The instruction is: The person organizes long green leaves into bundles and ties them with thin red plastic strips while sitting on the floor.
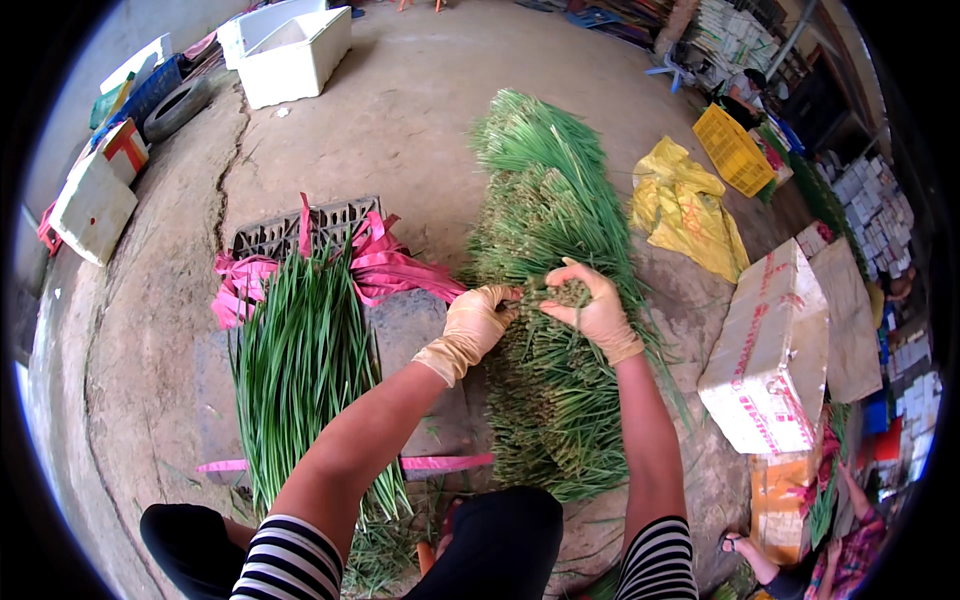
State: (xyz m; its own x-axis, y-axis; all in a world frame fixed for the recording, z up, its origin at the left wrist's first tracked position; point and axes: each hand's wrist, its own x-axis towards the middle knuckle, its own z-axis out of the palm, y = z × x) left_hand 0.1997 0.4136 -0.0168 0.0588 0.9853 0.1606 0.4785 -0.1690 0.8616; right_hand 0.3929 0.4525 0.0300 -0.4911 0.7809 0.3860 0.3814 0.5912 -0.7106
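My right hand, in a pale thin glove, curls round a bunch of green stalks whose pale, blunt ends face me. Beside it my left hand, gloved too, has its fingers pinched together at the left edge of the bunch; what they pinch is hidden. Both hands are over a long heap of tied-looking green stalks, laid with their cut-like ends toward the left. To the left lies a loose pile of long, dark green leafy stalks, with pink strips around its far end.
A dark plastic crate sits beyond the left pile. Yellow sacking, a yellow basket and a white foam box stand to the right. Farther off are another foam box and a tyre. A person sits at lower right.
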